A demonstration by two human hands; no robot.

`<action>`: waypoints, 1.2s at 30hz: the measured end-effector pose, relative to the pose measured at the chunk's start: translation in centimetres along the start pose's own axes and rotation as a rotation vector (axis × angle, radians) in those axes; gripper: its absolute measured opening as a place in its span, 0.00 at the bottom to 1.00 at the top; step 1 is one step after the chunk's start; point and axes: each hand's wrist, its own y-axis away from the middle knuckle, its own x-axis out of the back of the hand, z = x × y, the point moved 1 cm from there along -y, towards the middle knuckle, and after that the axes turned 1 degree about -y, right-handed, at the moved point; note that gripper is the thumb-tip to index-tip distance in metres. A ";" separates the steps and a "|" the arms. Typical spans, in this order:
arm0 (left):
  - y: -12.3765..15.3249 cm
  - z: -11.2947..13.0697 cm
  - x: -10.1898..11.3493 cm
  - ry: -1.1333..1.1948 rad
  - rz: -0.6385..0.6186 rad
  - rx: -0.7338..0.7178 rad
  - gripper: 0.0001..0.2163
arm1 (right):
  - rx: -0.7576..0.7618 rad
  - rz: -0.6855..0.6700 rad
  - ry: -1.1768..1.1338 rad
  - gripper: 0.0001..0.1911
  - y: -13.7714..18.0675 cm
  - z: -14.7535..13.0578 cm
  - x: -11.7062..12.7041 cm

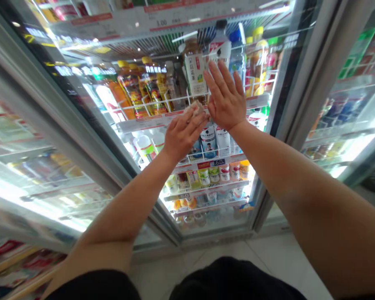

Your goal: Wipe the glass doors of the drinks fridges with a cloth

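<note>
My left hand (185, 135) lies against the glass door (93, 121) of a drinks fridge, its fingers over a crumpled pale cloth (194, 107). Only the cloth's upper edge and a bit at the fingertips show; the rest is under the hand. Just up and to the right, my right hand (227, 100) is flat on the same glass, fingers stretched out and holding nothing. Behind the pane, a bottle of tea with a white label (194, 71) stands near both hands. A black-capped bottle (220, 43) is partly covered by my right fingertips.
Metal door frames (284, 121) run down both sides of the glass. Shelves inside hold yellow-capped bottles (134, 91), cans and small cups (214, 173). More fridge doors flank this one. A snack shelf (15, 266) is at lower left, above a tiled floor (234, 250).
</note>
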 end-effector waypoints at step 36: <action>1.8 -2.3 2.3 -0.081 -0.083 0.147 0.28 | 0.304 -0.289 -0.072 0.25 1.1 0.5 0.4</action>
